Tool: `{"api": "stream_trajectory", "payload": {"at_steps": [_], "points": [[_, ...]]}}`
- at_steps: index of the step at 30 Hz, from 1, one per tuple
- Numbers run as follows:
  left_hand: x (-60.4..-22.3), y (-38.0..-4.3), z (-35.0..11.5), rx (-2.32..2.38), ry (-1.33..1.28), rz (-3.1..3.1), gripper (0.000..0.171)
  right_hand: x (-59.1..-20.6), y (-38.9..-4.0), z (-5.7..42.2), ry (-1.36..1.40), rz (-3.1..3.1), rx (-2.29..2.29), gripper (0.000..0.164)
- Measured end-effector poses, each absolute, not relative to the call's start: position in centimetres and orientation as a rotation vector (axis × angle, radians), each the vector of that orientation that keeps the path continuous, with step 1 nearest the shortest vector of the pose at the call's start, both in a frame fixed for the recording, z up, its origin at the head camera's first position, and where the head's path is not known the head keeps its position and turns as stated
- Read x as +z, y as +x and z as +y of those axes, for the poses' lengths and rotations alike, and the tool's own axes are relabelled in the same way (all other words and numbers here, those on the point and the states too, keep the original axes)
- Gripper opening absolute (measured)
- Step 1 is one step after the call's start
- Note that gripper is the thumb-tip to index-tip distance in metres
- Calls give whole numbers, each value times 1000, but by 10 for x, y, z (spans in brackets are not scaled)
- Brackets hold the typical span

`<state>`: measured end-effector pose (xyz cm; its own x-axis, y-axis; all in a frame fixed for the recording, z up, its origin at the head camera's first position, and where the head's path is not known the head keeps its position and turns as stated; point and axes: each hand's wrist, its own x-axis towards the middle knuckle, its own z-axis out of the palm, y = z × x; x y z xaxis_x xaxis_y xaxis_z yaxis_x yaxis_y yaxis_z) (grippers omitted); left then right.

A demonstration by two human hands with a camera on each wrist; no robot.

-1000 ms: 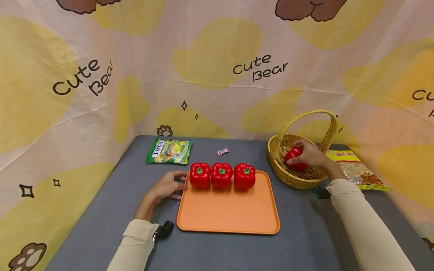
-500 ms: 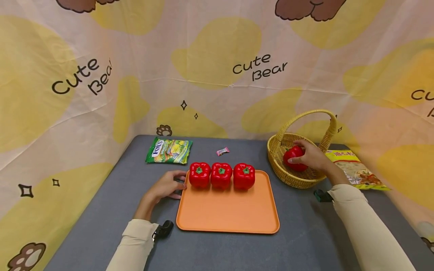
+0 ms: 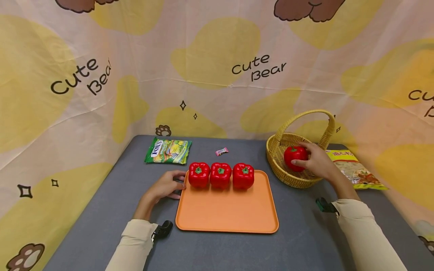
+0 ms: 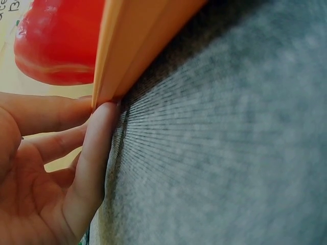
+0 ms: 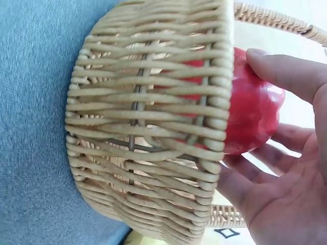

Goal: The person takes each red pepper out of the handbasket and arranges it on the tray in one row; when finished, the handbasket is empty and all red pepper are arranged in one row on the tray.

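A red bell pepper (image 3: 295, 158) with a green stem sits inside a woven basket (image 3: 275, 165) at the right. My right hand (image 3: 319, 160) holds it from the right side, with the thumb on the near side and the fingers behind. The right wrist view shows the pepper (image 5: 255, 109) rising above the rim, its lower part behind the weave. My left hand (image 3: 166, 185) is at the left edge of an orange tray (image 3: 228, 212), pinching its rim (image 4: 110, 61) between the fingertips. Along the tray's far side stand three red bell peppers (image 3: 220, 175) in a row.
A green candy bag (image 3: 168, 151) lies at the back left, and a small pink wrapped candy (image 3: 222, 151) lies behind the tray. To the right of the basket lies a yellow food packet (image 3: 354, 169). The basket's tall handle (image 3: 301, 114) arches over the right hand's work area. Printed cloth surrounds the table.
The right hand has shifted slightly right and toward the person. The pepper in the basket has tipped upright, its stem now showing on top. The left hand and tray stay put.
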<state>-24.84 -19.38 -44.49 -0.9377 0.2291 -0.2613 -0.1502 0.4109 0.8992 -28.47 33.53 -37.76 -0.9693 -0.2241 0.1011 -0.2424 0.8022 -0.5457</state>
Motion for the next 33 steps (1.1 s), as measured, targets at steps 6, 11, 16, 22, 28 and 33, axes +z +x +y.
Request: {"api": "stream_trajectory", "payload": {"at_steps": [6, 11, 16, 22, 28, 33], "points": [[-446, -249, -193, 1541, 40, 2330, 58, -374, -270, 331, 365, -2884, 913, 83], [-444, -246, -193, 1542, 61, 2327, 60, -369, -255, 327, 350, -2804, 959, 81], [-443, -247, -194, 1540, 65, 2328, 60, -364, -242, 322, 362, -2733, 1006, 81], [-443, -247, -195, 1536, 78, 2333, 62, -362, -231, 310, 401, -2677, 1068, 79], [-444, -247, -195, 1532, 70, 2329, 61, -368, -225, 297, 493, -2619, 1166, 78], [-445, -249, -194, 1532, 47, 2323, 59, -378, -222, 287, 553, -2569, 1241, 77]]}}
